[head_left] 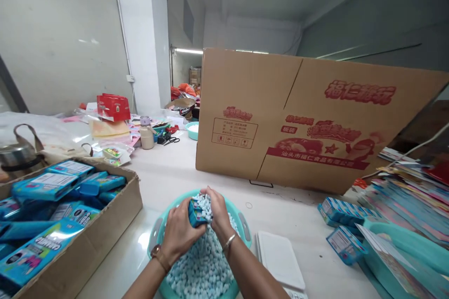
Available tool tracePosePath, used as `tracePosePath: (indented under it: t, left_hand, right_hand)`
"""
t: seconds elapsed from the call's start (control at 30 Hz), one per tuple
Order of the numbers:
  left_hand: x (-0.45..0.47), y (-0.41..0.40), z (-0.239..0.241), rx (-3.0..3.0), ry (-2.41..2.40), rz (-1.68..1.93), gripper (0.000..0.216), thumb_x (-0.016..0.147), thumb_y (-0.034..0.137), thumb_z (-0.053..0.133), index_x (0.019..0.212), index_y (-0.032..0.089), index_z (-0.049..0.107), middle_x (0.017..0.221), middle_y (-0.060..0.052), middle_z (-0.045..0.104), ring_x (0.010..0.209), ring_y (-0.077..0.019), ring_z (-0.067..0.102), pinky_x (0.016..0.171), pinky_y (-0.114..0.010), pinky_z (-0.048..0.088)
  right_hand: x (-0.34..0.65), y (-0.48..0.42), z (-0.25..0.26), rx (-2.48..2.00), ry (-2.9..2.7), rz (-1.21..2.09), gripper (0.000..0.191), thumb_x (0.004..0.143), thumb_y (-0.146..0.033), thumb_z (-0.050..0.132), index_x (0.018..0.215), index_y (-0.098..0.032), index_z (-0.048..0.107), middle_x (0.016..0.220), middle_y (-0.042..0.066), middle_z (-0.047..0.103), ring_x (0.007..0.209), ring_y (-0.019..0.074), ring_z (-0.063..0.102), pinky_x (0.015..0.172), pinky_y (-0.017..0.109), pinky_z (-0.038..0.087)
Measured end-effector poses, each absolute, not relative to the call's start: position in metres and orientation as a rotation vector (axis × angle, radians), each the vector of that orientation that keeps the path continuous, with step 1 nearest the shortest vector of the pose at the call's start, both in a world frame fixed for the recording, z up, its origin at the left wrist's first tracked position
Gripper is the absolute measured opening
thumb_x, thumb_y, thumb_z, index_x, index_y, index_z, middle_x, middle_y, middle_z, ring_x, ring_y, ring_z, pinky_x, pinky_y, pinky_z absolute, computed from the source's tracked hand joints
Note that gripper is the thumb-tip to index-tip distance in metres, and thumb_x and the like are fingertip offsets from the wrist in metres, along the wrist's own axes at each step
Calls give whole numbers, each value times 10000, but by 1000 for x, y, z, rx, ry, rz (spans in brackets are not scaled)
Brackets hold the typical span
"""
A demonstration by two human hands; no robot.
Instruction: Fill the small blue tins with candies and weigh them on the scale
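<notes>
Above a turquoise basin (242, 224), my left hand (180, 229) grips a small blue candy box (197, 215) with its opening tilted toward the right. My right hand (219, 212) is cupped against that opening, its fingers curled round a handful of pale blue candies (203, 203). More candies of the same kind (199, 266) fill the basin below both hands. Beside the basin on the right lies a white kitchen scale (280, 259). My right palm is partly hidden.
At the left, a cardboard tray (115, 215) holds several blue boxes. A big printed carton (280, 117) blocks the back of the table. More blue boxes (345, 245) sit at the right near another turquoise basin (410, 243) and stacked printed sheets (414, 196). Scissors (171, 140) lie farther back.
</notes>
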State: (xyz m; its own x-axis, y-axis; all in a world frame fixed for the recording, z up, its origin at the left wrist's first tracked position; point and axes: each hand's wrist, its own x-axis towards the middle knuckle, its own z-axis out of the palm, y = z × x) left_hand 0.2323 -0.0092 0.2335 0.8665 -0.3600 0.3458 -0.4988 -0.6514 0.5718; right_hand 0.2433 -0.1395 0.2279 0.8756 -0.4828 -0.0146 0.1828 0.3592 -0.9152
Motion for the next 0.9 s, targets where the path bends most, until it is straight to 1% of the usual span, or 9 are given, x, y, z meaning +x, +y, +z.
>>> tracePosePath:
  t: [0.1,0.27,0.4,0.57,0.67,0.73,0.83,0.9]
  left_hand:
    - [234,-7,230,2321,-571,233,627,693,355,666,1256,173,460,1182,-100,625,1066,-303,581,986,-445,410]
    - [240,-8,229,2314,-569,241,607,694,360,673,1239,180,476,1155,-79,639,1061,-293,584,1006,-443,396]
    - [243,-9,232,2304,-617,236,600,689,354,678,1228,181,481,1159,-82,637,1068,-294,585,1013,-448,394]
    - [246,-9,233,2287,-647,184,574,678,305,676,1209,198,488,1116,-72,652,1036,-285,608,966,-433,420]
    - [247,-8,237,2256,-658,162,549,686,313,681,1192,211,496,1097,-61,658,1027,-277,621,935,-406,439]
    - [248,-8,241,2237,-640,141,548,683,325,692,1183,214,499,1066,-57,663,992,-268,635,888,-381,462]
    - [247,-7,246,2171,-603,71,550,683,341,707,1175,220,491,1040,-49,666,954,-247,649,828,-341,485]
    - [245,-7,247,2129,-582,35,573,676,346,719,1181,219,480,1065,-51,660,975,-245,645,829,-336,490]
  right_hand:
    - [246,-138,228,-1124,306,-432,309,723,-436,608,702,-150,722,754,62,674,751,204,596,702,283,464]
    - [247,-137,232,-1129,285,-459,241,705,-356,577,669,-153,702,706,43,658,726,188,584,708,275,462]
    - [248,-139,234,-1166,261,-471,248,719,-359,565,682,-155,703,717,40,662,733,185,583,714,274,459]
    - [249,-140,233,-1177,280,-470,250,715,-369,549,648,-169,685,696,35,653,726,187,582,712,279,459]
    - [249,-138,236,-1189,291,-458,242,708,-349,534,645,-170,684,686,29,644,717,181,577,701,274,453]
    - [248,-137,240,-1215,278,-454,249,722,-349,529,657,-169,688,705,30,652,732,179,581,711,272,452]
    - [247,-136,245,-1254,233,-451,293,763,-392,526,695,-169,702,755,38,672,776,186,591,744,276,453]
    - [246,-137,245,-1251,224,-434,321,770,-426,526,709,-168,708,763,43,677,782,191,595,754,284,455]
